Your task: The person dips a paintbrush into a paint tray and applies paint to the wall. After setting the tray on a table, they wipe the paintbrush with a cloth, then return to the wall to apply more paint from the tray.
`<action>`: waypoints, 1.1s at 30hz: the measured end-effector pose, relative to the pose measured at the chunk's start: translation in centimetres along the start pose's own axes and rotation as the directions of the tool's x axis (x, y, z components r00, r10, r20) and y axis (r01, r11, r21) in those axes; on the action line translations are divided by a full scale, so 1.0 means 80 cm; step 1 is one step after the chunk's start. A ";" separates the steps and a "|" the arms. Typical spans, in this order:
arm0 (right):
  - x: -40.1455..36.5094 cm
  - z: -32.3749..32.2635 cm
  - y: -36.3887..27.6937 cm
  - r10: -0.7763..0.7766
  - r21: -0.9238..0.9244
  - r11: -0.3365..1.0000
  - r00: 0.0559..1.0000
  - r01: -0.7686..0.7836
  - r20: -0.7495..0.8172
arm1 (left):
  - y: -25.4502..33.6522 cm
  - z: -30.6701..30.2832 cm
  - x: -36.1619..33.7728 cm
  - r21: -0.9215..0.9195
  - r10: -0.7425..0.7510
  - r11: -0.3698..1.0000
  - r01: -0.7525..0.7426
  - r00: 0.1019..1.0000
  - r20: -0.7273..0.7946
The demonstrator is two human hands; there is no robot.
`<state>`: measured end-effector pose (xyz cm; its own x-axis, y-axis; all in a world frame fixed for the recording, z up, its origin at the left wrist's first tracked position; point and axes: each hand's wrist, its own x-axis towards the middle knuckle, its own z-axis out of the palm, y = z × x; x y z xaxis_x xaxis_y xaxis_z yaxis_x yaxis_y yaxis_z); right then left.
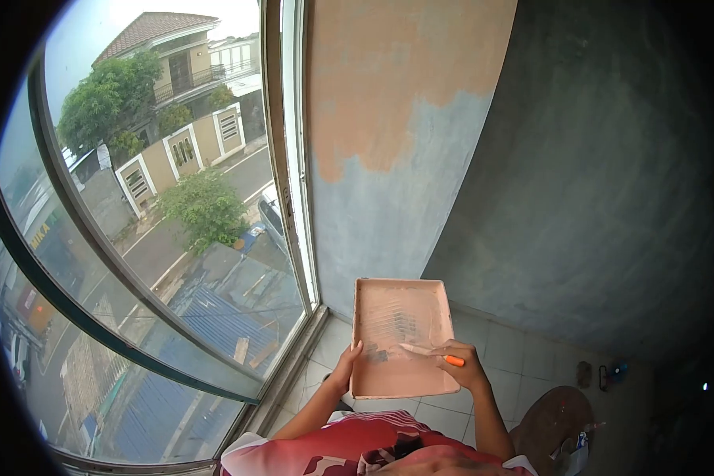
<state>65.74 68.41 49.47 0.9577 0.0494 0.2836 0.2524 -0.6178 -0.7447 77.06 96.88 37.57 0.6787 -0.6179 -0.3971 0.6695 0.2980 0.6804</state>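
My left hand [347, 367] grips the left edge of a paint tray [404, 381] coated in peach paint, its thumb over the rim. At the tray's right side, my right hand [466, 366] is closed round a brush with an orange handle [454, 361]. The brush's paint-covered end [414, 349] points left, over the tray's floor. Ribs and dark worn patches show through the thin paint in the middle of the tray. Whether my right hand also touches the tray's rim is hard to tell.
A tall window [282, 159] stands at the left, above a street. Ahead, a grey wall [365, 230] carries peach paint [373, 71] on its upper part. A dark grey wall [579, 174] is at the right. A round brown stool [551, 428] with small items stands on the tiled floor [504, 349].
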 end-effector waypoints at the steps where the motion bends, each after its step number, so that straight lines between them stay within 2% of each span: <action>1: 0.000 0.001 0.000 -0.009 0.103 0.995 0.999 0.014 -0.048 | -0.002 -0.001 0.000 0.027 0.037 0.999 -0.037 0.999 -0.012; 2: 0.005 -0.008 -0.003 -0.019 0.098 0.995 0.999 0.023 -0.041 | -0.001 0.001 0.000 0.020 0.048 0.999 -0.048 0.999 -0.013; 3: 0.005 -0.018 -0.010 0.122 0.331 0.939 0.990 -0.092 -0.070 | -0.003 0.001 -0.002 0.050 0.058 0.997 -0.057 0.998 -0.036; 4: 0.004 -0.027 -0.019 0.266 0.546 0.816 0.962 -0.189 -0.065 | -0.001 0.003 -0.005 0.081 0.067 0.995 -0.063 0.996 -0.057; 5: 0.008 -0.040 -0.028 0.203 0.555 0.827 0.969 -0.092 -0.142 | 0.001 0.005 -0.008 0.078 0.069 0.995 -0.065 0.996 -0.058; 6: 0.009 -0.049 -0.038 0.201 0.553 0.828 0.970 -0.093 -0.139 | 0.005 0.010 -0.015 0.063 0.048 0.997 -0.043 0.996 -0.071; 8: 0.009 -0.069 -0.059 0.072 0.546 0.823 0.925 0.157 -0.374 | 0.008 0.014 -0.021 0.039 0.030 0.999 -0.027 0.996 -0.083; 9: 0.013 -0.080 -0.075 0.066 0.556 0.803 0.895 0.215 -0.441 | 0.010 0.019 -0.023 0.044 0.060 0.997 -0.057 0.994 -0.087; 10: 0.017 -0.083 -0.084 0.061 0.552 0.806 0.898 0.213 -0.436 | 0.012 0.021 -0.026 0.049 0.088 0.995 -0.084 0.992 -0.092; 12: 0.021 -0.088 -0.101 0.083 0.661 0.657 0.837 0.363 -0.542 | 0.016 0.024 -0.028 0.040 0.100 0.995 -0.096 0.991 -0.093; 13: 0.022 -0.084 -0.098 0.077 0.656 0.663 0.840 0.359 -0.537 | 0.019 0.026 -0.029 0.039 0.110 0.994 -0.106 0.990 -0.094; 15: 0.021 -0.067 -0.085 0.163 0.671 0.695 0.852 0.258 -0.497 | 0.030 0.030 -0.037 0.025 0.089 0.996 -0.087 0.992 -0.090; 18: 0.007 -0.029 -0.077 0.323 0.572 0.816 0.882 -0.075 -0.344 | 0.037 0.039 -0.038 0.019 0.097 0.995 -0.096 0.993 -0.062; 20: -0.008 -0.012 -0.077 0.352 0.508 0.849 0.872 -0.145 -0.339 | 0.042 0.040 -0.047 0.030 0.100 0.995 -0.098 0.993 -0.055; 21: -0.009 -0.016 -0.088 0.343 0.501 0.855 0.871 -0.135 -0.352 | 0.047 0.043 -0.052 0.023 0.117 0.993 -0.117 0.993 -0.032; 23: -0.006 -0.030 -0.097 0.513 0.698 0.702 0.782 -0.144 -0.354 | 0.060 0.040 -0.045 0.025 0.094 0.995 -0.093 0.995 -0.030; 24: -0.003 -0.040 -0.108 0.517 0.693 0.706 0.773 -0.145 -0.366 | 0.066 0.043 -0.050 0.022 0.064 0.998 -0.063 0.997 -0.043; 26: 0.000 -0.067 -0.146 0.448 0.706 0.707 0.746 0.041 -0.492 | 0.087 0.050 -0.072 0.010 0.041 0.999 -0.041 0.999 -0.013; 28: 0.003 -0.076 -0.165 0.458 0.714 0.692 0.698 0.110 -0.551 | 0.104 0.050 -0.076 0.051 0.025 0.998 -0.025 1.000 -0.002; 30: 0.007 -0.078 -0.169 0.567 0.842 0.488 0.651 0.228 -0.505 | 0.125 0.056 -0.083 0.090 0.014 0.996 -0.014 1.000 -0.008; 31: 0.007 -0.077 -0.173 0.558 0.835 0.534 0.688 0.130 -0.464 | 0.131 0.055 -0.085 0.108 0.017 0.994 -0.017 1.000 0.001; 32: 0.003 -0.072 -0.175 0.562 0.834 0.533 0.675 0.147 -0.478 | 0.137 0.053 -0.087 0.126 0.020 0.992 -0.021 1.000 0.010; 33: -0.004 -0.070 -0.183 0.582 0.773 0.632 0.692 -0.056 -0.426 | 0.147 0.061 -0.096 0.130 0.033 0.991 -0.035 0.999 0.020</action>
<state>60.94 73.03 63.68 0.7508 -0.6602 0.0202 0.2131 0.2132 -0.9535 78.24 101.60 51.60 0.6941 -0.6224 -0.3617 0.6000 0.2226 0.7684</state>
